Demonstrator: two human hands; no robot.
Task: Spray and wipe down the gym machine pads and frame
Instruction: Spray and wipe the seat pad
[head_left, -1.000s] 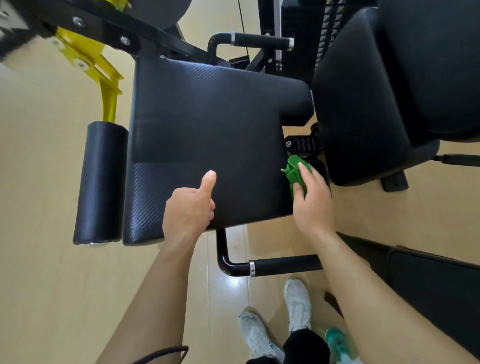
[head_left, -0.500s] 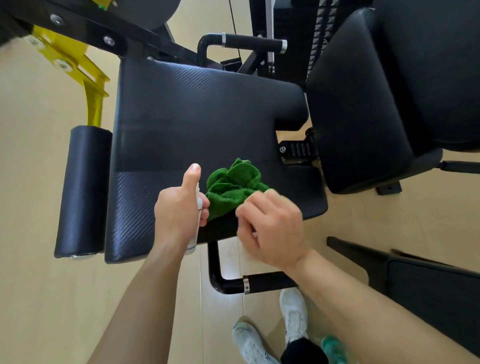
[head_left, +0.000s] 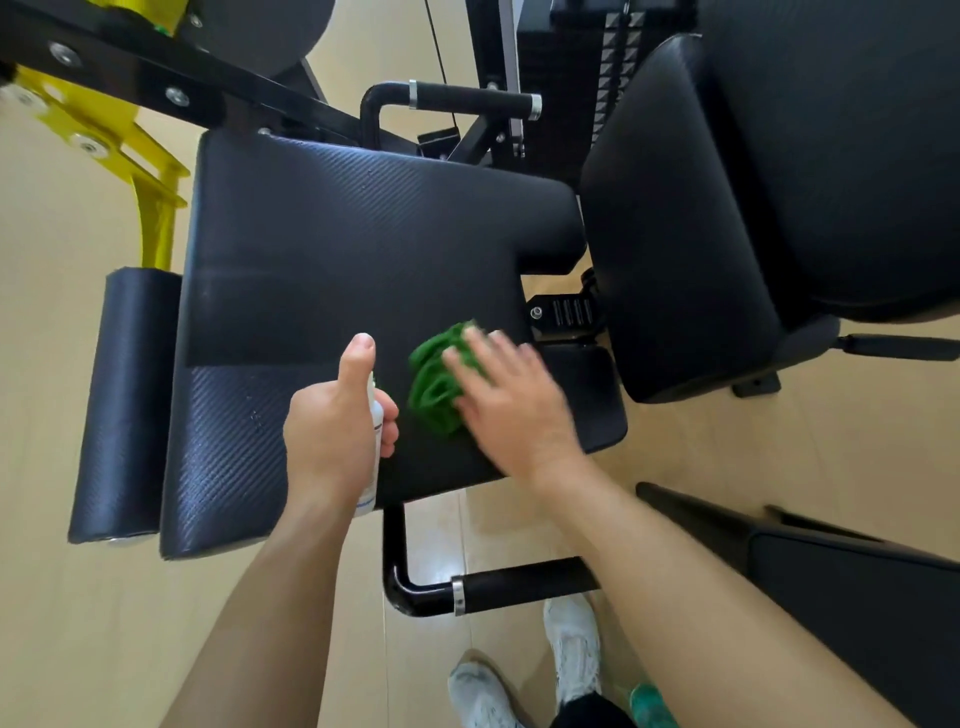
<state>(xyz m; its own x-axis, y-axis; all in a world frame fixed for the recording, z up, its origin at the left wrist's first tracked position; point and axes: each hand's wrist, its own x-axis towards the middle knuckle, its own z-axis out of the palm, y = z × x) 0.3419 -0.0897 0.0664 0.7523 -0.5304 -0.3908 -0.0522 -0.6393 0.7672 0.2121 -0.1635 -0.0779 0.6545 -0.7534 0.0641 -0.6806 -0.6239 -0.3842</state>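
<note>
A wide black seat pad (head_left: 332, 260) fills the middle of the view. My right hand (head_left: 511, 405) lies flat on a crumpled green cloth (head_left: 434, 384) and presses it onto the pad near its right front edge; the hand is blurred. My left hand (head_left: 332, 426) grips a small white spray bottle (head_left: 373, 452), thumb raised, just left of the cloth. Most of the bottle is hidden by the hand. A black back pad (head_left: 727, 208) stands to the right.
A black roller pad (head_left: 122, 405) sits left of the seat below a yellow frame arm (head_left: 140, 166). Black grip handles lie at the front (head_left: 519, 587) and the back (head_left: 467, 98). A weight stack (head_left: 587, 62) is behind. My white shoes (head_left: 571, 644) stand on the wooden floor.
My right hand brought the green cloth from the seat's right edge onto the pad, then flattened over it and slid it right. The left hand stays on the bottle.
</note>
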